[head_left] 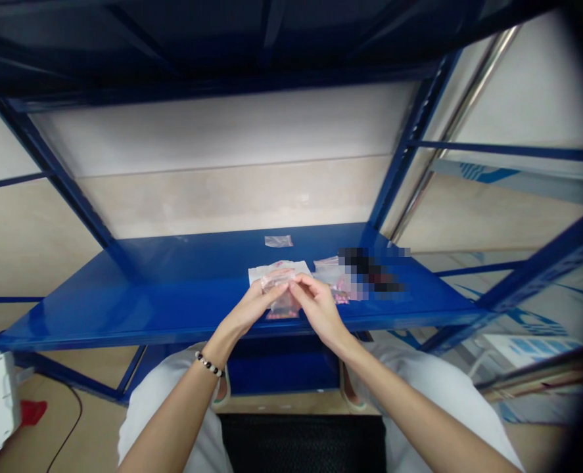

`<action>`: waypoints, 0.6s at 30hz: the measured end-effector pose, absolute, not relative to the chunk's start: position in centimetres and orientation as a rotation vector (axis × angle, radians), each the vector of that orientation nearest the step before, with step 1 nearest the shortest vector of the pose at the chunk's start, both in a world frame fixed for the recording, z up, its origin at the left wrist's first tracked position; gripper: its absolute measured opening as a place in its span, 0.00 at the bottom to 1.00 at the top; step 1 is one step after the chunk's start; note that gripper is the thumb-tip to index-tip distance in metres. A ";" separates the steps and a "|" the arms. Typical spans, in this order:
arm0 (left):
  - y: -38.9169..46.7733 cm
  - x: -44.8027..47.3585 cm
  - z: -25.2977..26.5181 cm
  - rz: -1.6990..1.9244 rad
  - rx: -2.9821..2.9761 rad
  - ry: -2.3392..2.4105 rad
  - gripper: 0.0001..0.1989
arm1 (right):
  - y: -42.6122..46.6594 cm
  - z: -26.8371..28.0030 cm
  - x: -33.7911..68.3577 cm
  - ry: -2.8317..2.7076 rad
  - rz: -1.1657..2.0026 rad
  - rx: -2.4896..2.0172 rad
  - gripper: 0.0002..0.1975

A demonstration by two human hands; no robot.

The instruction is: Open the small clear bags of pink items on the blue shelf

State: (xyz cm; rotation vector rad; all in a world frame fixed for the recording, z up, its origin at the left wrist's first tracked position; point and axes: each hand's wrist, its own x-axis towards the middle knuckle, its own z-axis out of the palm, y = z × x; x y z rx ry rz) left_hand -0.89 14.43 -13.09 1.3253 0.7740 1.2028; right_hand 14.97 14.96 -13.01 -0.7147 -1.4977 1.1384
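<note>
Nearest to me, my forearms rise from my lap, a beaded bracelet (209, 364) on the left wrist. My left hand (250, 309) and right hand (317, 303) meet just above the near edge of the blue shelf (138, 295). The fingers of both hands are pinched together on the top edge of a small clear bag (282, 301), left fingers on its left corner, right fingers on its right corner. The bag hangs upright between them, with pink pieces at its bottom. Just beyond the hands, a white sheet (277, 269) lies flat on the shelf. To its right lies a heap of further clear bags (331, 272), touching a blurred patch I cannot identify. Farther back, well apart, a single empty-looking clear bag (278, 241) lies flat.
</note>
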 end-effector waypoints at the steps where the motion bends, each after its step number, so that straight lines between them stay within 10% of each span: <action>1: 14.5 -0.9 -13.1 1.249 1.347 0.799 0.25 | 15.0 -13.1 15.1 -1.466 1.126 -0.733 0.15; 18: 14.5 -0.7 -13.3 1.097 1.521 0.935 0.20 | 15.2 -13.2 15.9 -1.397 1.047 -0.785 0.15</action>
